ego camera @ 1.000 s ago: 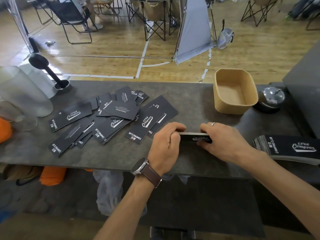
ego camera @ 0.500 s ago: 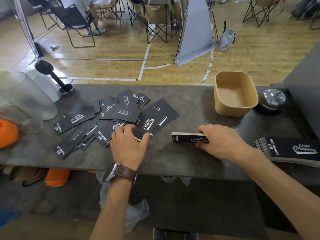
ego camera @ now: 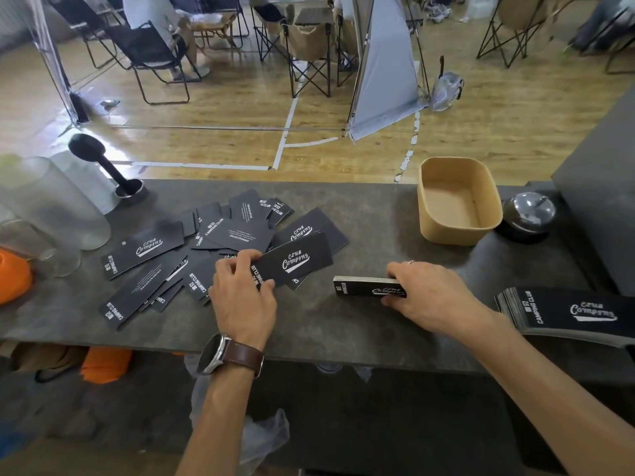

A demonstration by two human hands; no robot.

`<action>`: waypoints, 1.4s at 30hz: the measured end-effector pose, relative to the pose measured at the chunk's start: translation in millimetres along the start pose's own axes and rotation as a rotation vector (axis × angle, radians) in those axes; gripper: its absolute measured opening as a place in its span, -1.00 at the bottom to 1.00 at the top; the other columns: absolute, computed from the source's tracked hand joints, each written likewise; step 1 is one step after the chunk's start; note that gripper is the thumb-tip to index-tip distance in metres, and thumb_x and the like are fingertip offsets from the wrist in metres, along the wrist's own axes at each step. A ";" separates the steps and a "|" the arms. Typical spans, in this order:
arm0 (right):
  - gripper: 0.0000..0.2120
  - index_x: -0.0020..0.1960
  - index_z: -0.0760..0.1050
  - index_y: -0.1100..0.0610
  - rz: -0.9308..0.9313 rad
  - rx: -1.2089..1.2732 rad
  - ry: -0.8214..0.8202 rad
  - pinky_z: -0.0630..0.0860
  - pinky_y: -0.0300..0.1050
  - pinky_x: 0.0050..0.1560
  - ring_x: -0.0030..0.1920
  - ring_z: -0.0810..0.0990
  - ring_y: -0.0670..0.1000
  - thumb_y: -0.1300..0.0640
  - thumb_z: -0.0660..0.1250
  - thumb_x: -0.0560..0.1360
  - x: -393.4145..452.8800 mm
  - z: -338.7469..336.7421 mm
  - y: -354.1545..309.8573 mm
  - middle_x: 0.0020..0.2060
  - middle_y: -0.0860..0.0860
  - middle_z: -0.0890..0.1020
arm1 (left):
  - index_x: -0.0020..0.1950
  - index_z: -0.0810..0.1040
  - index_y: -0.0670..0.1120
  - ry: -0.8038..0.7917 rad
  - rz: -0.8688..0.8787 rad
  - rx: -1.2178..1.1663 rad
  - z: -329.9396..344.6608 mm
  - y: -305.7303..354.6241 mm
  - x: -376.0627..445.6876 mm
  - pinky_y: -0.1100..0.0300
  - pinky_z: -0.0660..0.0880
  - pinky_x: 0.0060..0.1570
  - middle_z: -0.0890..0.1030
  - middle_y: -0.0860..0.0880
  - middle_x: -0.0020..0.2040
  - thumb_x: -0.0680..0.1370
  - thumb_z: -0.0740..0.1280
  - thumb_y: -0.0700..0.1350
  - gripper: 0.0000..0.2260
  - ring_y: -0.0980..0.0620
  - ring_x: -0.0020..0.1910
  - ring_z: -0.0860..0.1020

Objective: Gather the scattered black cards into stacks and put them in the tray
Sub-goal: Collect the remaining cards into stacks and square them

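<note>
Several black cards (ego camera: 151, 249) with white "Club Camping" print lie scattered over the left half of the dark counter (ego camera: 360, 214). My left hand (ego camera: 242, 297) pinches one black card (ego camera: 295, 261) at its left end, raised slightly off the pile. My right hand (ego camera: 429, 297) grips a neat stack of cards (ego camera: 364, 286) standing on its long edge on the counter. An empty tan tray (ego camera: 458, 201) sits at the back right. A second, fanned stack of cards (ego camera: 563, 312) lies at the right edge.
Frosted glass cylinders (ego camera: 55, 204) and a black tamper in a metal cup (ego camera: 110, 170) stand at the far left. A chrome bell (ego camera: 529, 213) sits right of the tray, beside a grey box (ego camera: 604, 187). An orange object (ego camera: 12, 276) lies at the left edge.
My left hand let go of the stack, reached left into the scattered pile and picked up one card. My right hand stays on the upright stack.
</note>
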State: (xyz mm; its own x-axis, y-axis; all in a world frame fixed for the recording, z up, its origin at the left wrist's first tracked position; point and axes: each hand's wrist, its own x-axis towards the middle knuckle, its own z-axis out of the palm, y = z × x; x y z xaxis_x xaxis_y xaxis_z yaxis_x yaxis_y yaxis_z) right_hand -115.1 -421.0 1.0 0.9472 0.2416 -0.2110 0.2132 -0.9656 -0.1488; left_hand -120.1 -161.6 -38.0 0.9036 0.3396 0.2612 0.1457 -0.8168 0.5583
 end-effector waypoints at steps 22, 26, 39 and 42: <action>-0.74 0.05 0.28 -0.11 -0.013 0.056 0.051 0.43 -0.04 -0.11 0.03 0.58 0.03 -0.14 0.34 0.52 -6.8 -2.5 -3.2 -0.04 -0.11 0.47 | -0.10 0.58 -0.05 -0.430 0.255 -0.587 14.4 59.1 -18.3 0.34 0.40 -0.05 0.61 0.09 -0.16 0.53 0.15 -0.28 -0.76 0.14 -0.11 0.55; -0.81 0.03 0.37 -0.10 -0.029 0.029 0.065 0.47 -0.05 -0.07 0.06 0.51 -0.01 -0.14 0.32 0.54 -8.4 -2.3 -3.7 -0.09 -0.12 0.46 | -0.10 0.57 -0.04 -0.342 0.087 -0.693 32.3 77.0 -25.8 0.23 0.47 -0.06 0.61 0.07 -0.18 0.59 0.16 -0.15 -0.79 0.13 -0.12 0.57; -0.78 0.08 0.38 -0.04 -0.037 -0.040 0.030 0.53 0.05 -0.01 0.04 0.56 0.03 -0.12 0.31 0.54 -0.7 -4.6 -11.8 -0.01 -0.06 0.54 | 0.00 0.56 -0.07 -0.296 0.190 -0.521 46.2 76.1 -36.7 0.33 0.40 0.01 0.54 0.04 -0.06 0.64 0.11 -0.14 -0.77 0.17 -0.06 0.52; -0.78 0.08 0.38 -0.06 -0.032 -0.037 0.010 0.55 0.05 -0.01 0.03 0.57 0.01 -0.13 0.32 0.54 0.9 -6.3 -10.9 -0.01 -0.07 0.55 | -0.03 0.58 -0.07 -0.431 0.217 -0.518 35.5 75.5 -28.6 0.33 0.40 -0.02 0.60 0.06 -0.10 0.66 0.12 -0.13 -0.75 0.17 -0.07 0.53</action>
State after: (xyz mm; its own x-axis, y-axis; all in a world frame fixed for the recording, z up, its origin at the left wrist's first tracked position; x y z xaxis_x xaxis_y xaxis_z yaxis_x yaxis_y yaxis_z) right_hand -115.1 -410.9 8.5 0.9420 0.2721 -0.1966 0.2525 -0.9602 -0.1191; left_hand -120.7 -249.5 -31.3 0.9851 -0.1085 0.1336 -0.1696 -0.4820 0.8596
